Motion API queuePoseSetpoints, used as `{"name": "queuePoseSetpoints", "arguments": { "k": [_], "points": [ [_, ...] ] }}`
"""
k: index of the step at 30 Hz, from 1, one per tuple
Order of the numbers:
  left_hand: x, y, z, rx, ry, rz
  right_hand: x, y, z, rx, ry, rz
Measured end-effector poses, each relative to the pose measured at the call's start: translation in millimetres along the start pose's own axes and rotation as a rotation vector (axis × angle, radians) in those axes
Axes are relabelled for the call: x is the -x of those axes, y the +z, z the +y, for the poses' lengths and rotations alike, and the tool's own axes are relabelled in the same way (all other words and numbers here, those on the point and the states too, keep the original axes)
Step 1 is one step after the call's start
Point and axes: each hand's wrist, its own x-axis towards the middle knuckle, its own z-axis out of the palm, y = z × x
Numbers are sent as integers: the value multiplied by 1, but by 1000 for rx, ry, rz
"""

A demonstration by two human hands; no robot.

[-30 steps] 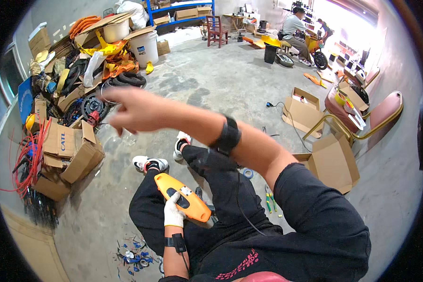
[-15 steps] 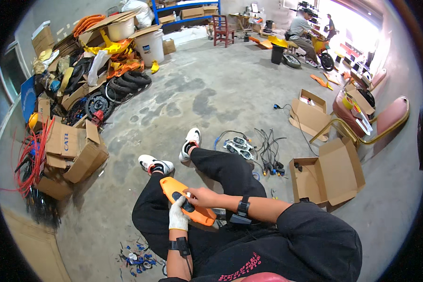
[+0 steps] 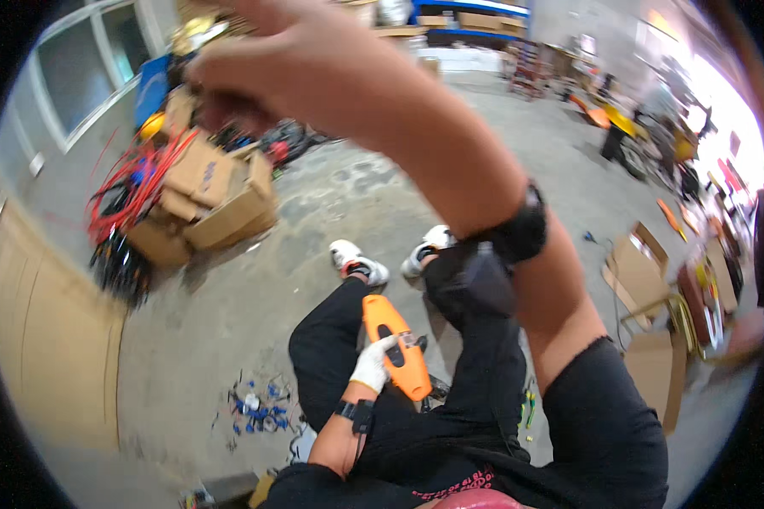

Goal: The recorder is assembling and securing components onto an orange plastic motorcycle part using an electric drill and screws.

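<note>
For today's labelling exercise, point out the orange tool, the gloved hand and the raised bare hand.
orange tool [image 3: 384, 320], head view, upper body.
left hand [image 3: 372, 365], head view, white glove's back.
right hand [image 3: 293, 55], head view, back of hand.

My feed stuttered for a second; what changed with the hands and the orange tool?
The right hand left the orange tool and rose close to the camera, empty. The view swung left. The gloved left hand kept gripping the tool on the lap.

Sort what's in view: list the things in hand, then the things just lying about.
In hand:
- orange tool, held on the lap by the gloved left hand
- right hand, raised, nothing visibly in it

Lying about:
- cardboard boxes
- red cables
- small blue parts
</note>
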Motion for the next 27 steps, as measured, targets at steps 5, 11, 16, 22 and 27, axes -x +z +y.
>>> {"name": "queuePoseSetpoints", "arguments": {
  "k": [5, 11, 16, 22, 27],
  "points": [
    [10, -8, 8, -36, 48, 110, 61, -3, 34, 60, 271, -261],
    [-3, -5, 5, -102, 11, 132, 224, -32, 121, 528, 920, -843],
    [9, 12, 5, -146, -57, 146, 323, -33, 136, 706, 982, -993],
    [15, 9, 5, -164, 30, 139, 380, 42, 200, 519, 857, -607],
    [-13, -56, 4, -198, 117, 258, 392, 93, 245, 404, 848, -417]
  ]
}}
